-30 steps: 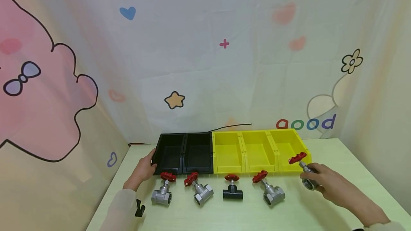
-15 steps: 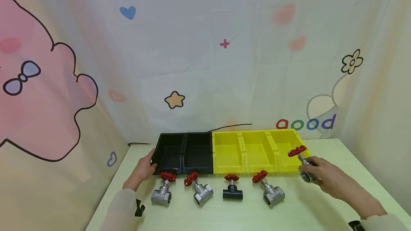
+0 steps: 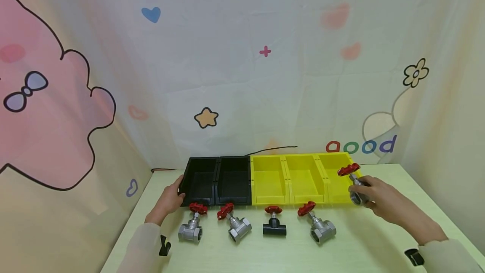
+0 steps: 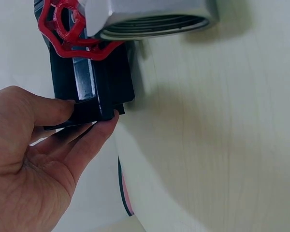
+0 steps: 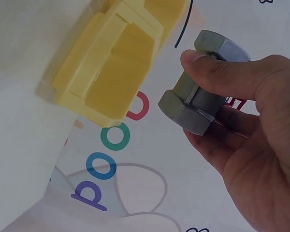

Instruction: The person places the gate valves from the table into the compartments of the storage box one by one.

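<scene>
Right hand [image 3: 382,200], grip closed around a red-wheeled valve [image 5: 203,99] near the rightmost yellow bin [image 3: 335,176]; left hand [image 3: 166,201], grip pinching the leftmost black bin [image 3: 201,180]. Three grey valves [image 3: 323,231] and one black-bodied valve [image 3: 274,227] line the bench [image 3: 227,260] before the bin row [image 3: 270,180].

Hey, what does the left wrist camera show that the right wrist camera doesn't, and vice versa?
Only the left wrist view shows the left hand, gripping the edge of a black bin, and the threaded opening of a nearby valve.

Only the right wrist view shows the right hand, holding another metal valve, plus yellow bins and coloured letters.

Both show the pale tabletop, grey metal and some red handwheel, though on different valves.
</scene>
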The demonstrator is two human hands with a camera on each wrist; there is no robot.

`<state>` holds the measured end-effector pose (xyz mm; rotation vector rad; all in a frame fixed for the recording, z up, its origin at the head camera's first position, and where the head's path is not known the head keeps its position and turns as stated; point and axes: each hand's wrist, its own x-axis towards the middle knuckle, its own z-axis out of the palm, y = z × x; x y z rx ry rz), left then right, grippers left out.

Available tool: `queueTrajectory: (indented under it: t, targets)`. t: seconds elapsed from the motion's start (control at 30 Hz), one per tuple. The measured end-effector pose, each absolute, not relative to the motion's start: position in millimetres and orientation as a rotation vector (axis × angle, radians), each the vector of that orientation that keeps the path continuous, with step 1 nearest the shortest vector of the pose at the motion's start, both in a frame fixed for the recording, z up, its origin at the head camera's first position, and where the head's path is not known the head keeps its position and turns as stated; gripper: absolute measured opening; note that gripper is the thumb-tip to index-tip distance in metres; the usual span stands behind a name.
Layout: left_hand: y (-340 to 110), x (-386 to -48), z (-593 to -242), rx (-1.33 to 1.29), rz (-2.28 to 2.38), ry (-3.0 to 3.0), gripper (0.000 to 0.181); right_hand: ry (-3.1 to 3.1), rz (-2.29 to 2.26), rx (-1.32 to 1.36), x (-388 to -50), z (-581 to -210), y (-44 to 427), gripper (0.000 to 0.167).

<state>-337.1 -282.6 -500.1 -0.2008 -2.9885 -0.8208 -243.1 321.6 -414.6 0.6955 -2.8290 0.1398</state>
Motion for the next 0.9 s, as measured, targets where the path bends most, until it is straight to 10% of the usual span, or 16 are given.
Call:
queueTrajectory:
  t: [0.9]
  targets:
    - [-281, -336, -499, -0.189, -0.850, -2.983, 0.070, -2.859, 0.146, 0.657, -278, -406, 310, 0.042]
